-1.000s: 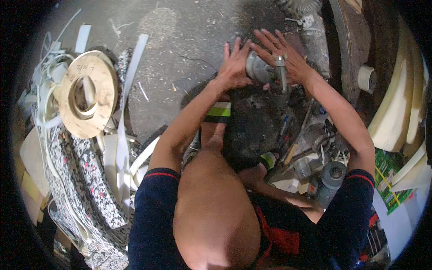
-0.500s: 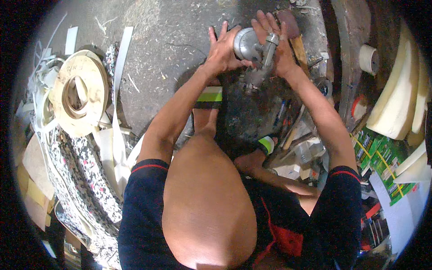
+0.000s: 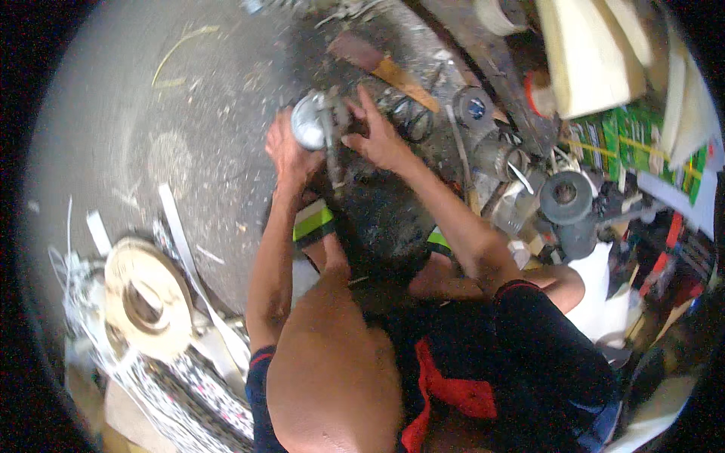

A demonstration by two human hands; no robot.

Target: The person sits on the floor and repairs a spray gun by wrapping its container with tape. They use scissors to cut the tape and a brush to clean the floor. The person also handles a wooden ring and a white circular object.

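A metal spray gun [image 3: 330, 140] with a round silver cup [image 3: 308, 121] stands above the grey floor in front of me, somewhat blurred. My left hand [image 3: 290, 155] is closed on the cup's left side, its fingertips partly hidden behind it. To the right of the gun, my right hand [image 3: 375, 137] has its thumb and forefinger spread apart. Its thumb tip comes close to the gun's body; whether it touches I cannot tell. Beyond this hand lies a sanding block or scraper-like piece, brown with a yellowish end [image 3: 404, 81].
At lower left sit a round wooden ring [image 3: 147, 298], white strips [image 3: 175, 219] and speckled foam [image 3: 181, 400]. Clutter fills the right: a dark tape roll [image 3: 566, 192], green packets [image 3: 623, 136], cream foam blocks [image 3: 593, 57] and a clear plastic cup [image 3: 515, 208]. My sandalled feet are below the gun.
My view has swung to the right, so the scene sits turned and shifted. My right hand has moved off the gun's top to its right side, fingers apart; the left stays on the cup.
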